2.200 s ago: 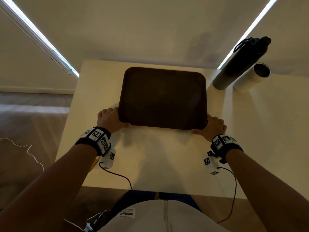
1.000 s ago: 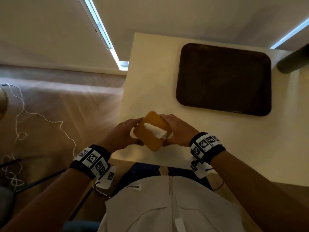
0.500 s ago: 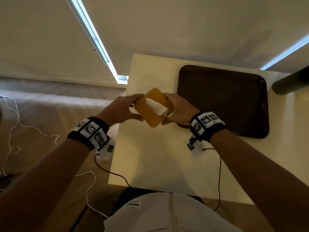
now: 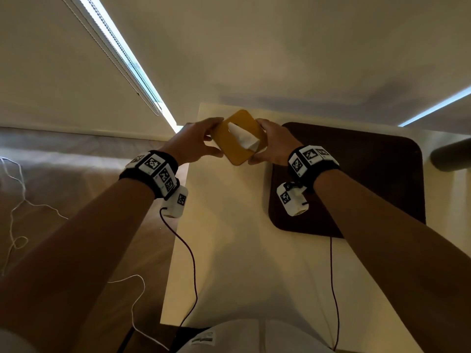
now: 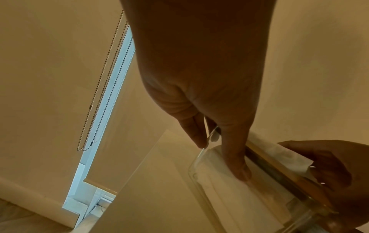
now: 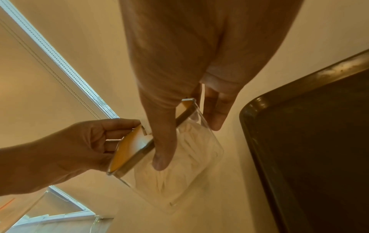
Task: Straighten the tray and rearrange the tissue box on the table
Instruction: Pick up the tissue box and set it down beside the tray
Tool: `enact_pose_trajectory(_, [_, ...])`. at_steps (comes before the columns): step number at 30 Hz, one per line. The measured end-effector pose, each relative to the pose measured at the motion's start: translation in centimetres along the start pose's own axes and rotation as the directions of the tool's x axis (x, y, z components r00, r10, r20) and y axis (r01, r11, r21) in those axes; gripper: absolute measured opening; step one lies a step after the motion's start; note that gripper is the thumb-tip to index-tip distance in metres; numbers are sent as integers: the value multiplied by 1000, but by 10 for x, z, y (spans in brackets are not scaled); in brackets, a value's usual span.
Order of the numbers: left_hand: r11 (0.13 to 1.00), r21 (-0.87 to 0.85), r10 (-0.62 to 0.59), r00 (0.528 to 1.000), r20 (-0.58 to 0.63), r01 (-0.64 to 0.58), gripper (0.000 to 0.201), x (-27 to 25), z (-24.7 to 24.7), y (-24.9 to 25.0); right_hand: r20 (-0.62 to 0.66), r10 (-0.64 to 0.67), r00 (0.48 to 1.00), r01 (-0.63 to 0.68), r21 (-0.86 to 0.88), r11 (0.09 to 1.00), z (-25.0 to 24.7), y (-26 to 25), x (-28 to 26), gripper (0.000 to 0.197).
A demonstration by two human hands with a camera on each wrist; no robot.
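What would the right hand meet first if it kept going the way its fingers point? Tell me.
Probably the table: the right hand, gripping the tissue box, points down at bare tabletop left of the tray. Depth is unclear.

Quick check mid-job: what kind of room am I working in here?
Probably a home or office room, not a kitchen or workshop: a plain pale table set against a window with roller blinds and a bead chain, over wood-look flooring.

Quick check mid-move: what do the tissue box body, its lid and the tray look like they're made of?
Tissue box body: clear hard plastic or acrylic; the white tissues show through its walls. Lid: matte yellow-orange, opaque, perhaps wood or plastic. Tray: dark brown with a raised, slightly glossy rim, likely plastic.
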State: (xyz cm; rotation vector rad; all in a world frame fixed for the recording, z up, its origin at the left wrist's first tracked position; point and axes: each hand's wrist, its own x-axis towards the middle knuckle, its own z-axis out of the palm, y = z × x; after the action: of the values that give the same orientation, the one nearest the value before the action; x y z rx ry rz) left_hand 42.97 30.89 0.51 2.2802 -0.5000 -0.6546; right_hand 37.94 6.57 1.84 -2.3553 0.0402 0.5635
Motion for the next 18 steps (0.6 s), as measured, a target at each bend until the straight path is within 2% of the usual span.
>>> enact_pose_trajectory(12, [999, -36, 8, 1000, 8, -8, 91, 6, 0, -13, -42, 59, 997, -53, 139, 989, 14, 12, -1, 115])
enact_pose_trajectory(15, [999, -35, 13, 1000, 10, -12, 92, 9, -1, -17, -136, 169, 976, -134, 236, 962, 32, 15, -15, 119])
enact_pose_trajectory(18, [1000, -24, 8, 997, 73, -7, 95, 16, -4, -19, -233, 316, 920, -215, 374, 902, 62, 6, -32, 125])
